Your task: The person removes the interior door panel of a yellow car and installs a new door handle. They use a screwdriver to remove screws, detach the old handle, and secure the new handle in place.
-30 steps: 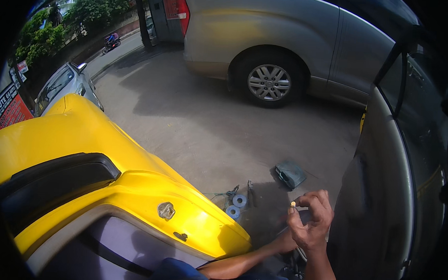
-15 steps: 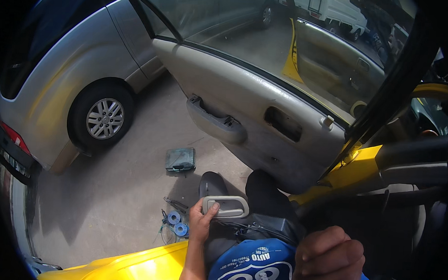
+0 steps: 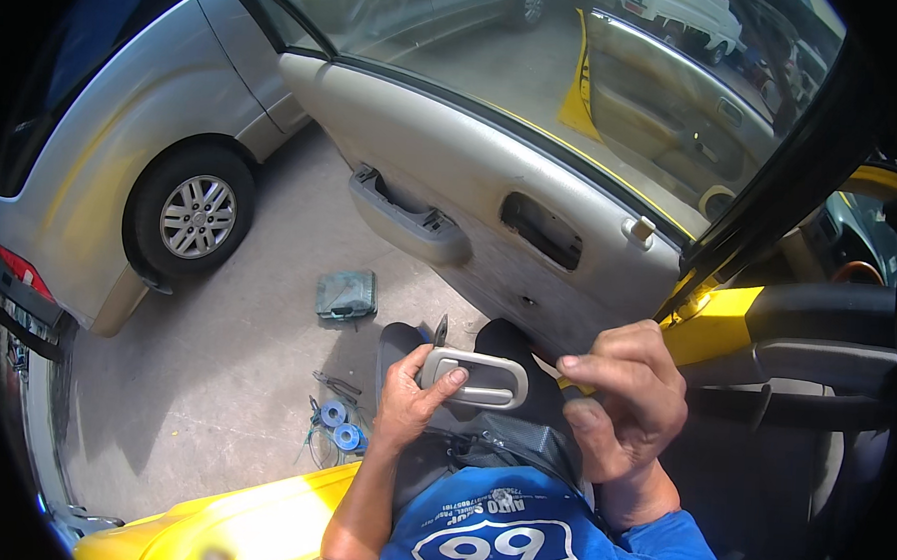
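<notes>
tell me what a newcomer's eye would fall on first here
The eye would likely go first to the grey handle piece in the left hand, mid-picture, with the right hand raised beside it. Just beyond, the open car door's inner panel shows a dark oblong hole. The bright yellow bodywork at the lower left also stands out.

Silver van (image 3: pixel 114 155), green case (image 3: pixel 347 294), blue spools (image 3: pixel 338 422)

Two hands (image 3: pixel 414 392), one handle (image 3: pixel 490 396), two rolls (image 3: pixel 325 414) (a pair)
</notes>
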The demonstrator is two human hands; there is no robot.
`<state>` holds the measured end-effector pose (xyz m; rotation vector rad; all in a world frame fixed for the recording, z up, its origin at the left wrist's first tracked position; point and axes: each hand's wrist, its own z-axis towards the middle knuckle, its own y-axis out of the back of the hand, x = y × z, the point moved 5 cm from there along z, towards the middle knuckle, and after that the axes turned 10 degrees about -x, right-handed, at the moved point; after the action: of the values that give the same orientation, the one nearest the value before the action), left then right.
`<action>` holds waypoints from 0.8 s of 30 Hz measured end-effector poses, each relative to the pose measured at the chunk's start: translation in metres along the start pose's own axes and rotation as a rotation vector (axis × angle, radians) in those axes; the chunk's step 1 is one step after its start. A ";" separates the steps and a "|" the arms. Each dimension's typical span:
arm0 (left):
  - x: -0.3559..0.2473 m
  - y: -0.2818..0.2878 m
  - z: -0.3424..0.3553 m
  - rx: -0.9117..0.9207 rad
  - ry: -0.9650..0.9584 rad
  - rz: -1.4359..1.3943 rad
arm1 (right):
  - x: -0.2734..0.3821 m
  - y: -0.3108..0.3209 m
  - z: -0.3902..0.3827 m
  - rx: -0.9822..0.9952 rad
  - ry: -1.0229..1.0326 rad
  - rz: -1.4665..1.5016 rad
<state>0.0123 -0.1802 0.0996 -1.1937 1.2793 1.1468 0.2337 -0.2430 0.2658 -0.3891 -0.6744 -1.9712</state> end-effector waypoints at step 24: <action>0.018 -0.007 0.001 0.103 -0.443 0.390 | -0.097 -0.055 -0.122 0.115 -0.611 0.039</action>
<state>0.0188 -0.1803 0.0812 -0.5762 1.2309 1.5064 0.2322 -0.2288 0.1009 -0.9432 -1.1456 -1.7629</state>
